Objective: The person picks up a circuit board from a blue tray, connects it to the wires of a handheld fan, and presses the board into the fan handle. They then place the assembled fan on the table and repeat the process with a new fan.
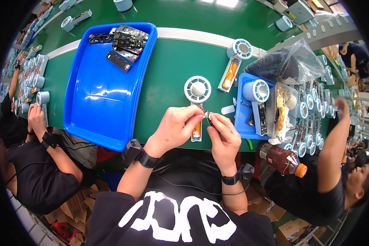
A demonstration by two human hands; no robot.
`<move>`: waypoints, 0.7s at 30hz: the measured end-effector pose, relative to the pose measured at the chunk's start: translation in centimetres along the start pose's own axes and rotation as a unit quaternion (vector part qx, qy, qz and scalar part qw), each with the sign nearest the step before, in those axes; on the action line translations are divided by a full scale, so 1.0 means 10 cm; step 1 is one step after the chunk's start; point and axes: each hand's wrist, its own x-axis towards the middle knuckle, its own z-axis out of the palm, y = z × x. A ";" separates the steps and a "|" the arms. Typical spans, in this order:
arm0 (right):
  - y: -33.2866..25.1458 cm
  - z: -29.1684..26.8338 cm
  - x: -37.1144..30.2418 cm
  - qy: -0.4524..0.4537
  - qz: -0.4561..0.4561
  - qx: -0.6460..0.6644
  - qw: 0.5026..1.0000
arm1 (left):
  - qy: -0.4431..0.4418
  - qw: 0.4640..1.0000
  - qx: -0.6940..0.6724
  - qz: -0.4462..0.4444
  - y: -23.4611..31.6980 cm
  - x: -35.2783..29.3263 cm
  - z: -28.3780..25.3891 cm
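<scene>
A light-blue handheld fan (197, 89) lies in front of me, its handle open. An orange battery (197, 132) shows inside the handle, partly hidden by my hands. My left hand (175, 125) pinches a small white plug on red wires coming from the fan. Fingertips of my right hand (224, 137) close on a small dark circuit board, mostly covered by the fingers. Both hands meet just above the handle, plug and board touching or nearly so; which one I cannot tell.
To the left stands a blue tray (100, 102) with several circuit boards (127, 41). Another open fan (233, 63) lies farther back. At right are a smaller blue bin (244, 115), a clear bag (291, 63) and a drink bottle (281, 158). Co-workers sit at both sides.
</scene>
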 end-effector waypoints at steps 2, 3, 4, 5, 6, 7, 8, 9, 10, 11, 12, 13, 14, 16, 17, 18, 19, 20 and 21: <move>-0.01 0.01 -0.01 0.006 0.032 0.027 0.999 | -0.004 1.000 -0.003 -0.009 0.02 0.02 0.00; -0.02 0.01 -0.01 0.010 0.049 0.042 0.998 | -0.010 1.000 -0.003 -0.017 0.04 0.02 -0.01; -0.01 0.01 -0.02 0.009 0.050 0.042 0.998 | -0.015 1.000 -0.004 -0.024 0.06 0.03 -0.01; 0.00 0.01 -0.01 0.006 0.034 0.029 0.999 | -0.014 1.000 -0.004 -0.026 0.08 0.03 -0.02; 0.01 0.01 0.00 0.003 0.019 0.016 1.000 | -0.018 0.999 -0.002 -0.033 0.10 0.04 -0.03; 0.02 0.00 0.00 -0.001 0.003 0.003 1.000 | -0.021 0.999 0.000 -0.039 0.12 0.04 -0.04; 0.03 -0.01 0.01 -0.002 0.004 0.003 1.000 | -0.024 0.999 0.003 -0.046 0.13 0.04 -0.05; 0.03 -0.02 0.02 -0.015 -0.012 -0.018 1.000 | -0.023 0.999 0.003 -0.048 0.12 0.04 -0.05; 0.03 -0.04 0.03 -0.027 -0.028 -0.038 0.999 | -0.018 0.999 0.000 -0.050 0.12 0.04 -0.05; 0.02 -0.04 0.04 -0.040 -0.043 -0.059 0.997 | -0.014 0.999 -0.004 -0.051 0.12 0.04 -0.05; 0.01 -0.04 0.05 -0.041 -0.043 -0.058 0.997 | -0.009 0.999 -0.007 -0.053 0.12 0.04 -0.04; -0.02 -0.04 0.08 -0.040 -0.041 -0.055 0.997 | -0.008 0.998 -0.007 -0.054 0.11 0.04 -0.04; -0.04 -0.03 0.10 -0.038 -0.039 -0.052 0.997 | -0.002 0.998 -0.018 -0.056 0.10 0.04 -0.03; -0.06 -0.02 0.09 -0.036 -0.038 -0.049 0.997 | 0.010 0.997 -0.039 -0.060 0.09 0.04 -0.03; -0.07 0.01 0.05 -0.023 -0.002 -0.013 1.000 | 0.010 0.997 -0.039 -0.060 0.11 0.03 -0.03; -0.07 0.04 0.02 -0.011 0.034 0.023 0.999 | 0.002 0.997 -0.039 -0.070 0.14 0.02 -0.05; -0.07 0.06 0.01 0.003 0.069 0.060 0.996 | -0.006 0.996 -0.039 -0.081 0.16 0.00 -0.06; -0.08 0.04 0.02 0.004 0.068 0.060 0.996 | -0.014 0.995 -0.039 -0.091 0.17 -0.01 -0.07; -0.09 0.00 0.04 -0.016 0.073 0.059 0.995 | -0.015 0.995 -0.039 -0.090 0.16 0.00 -0.08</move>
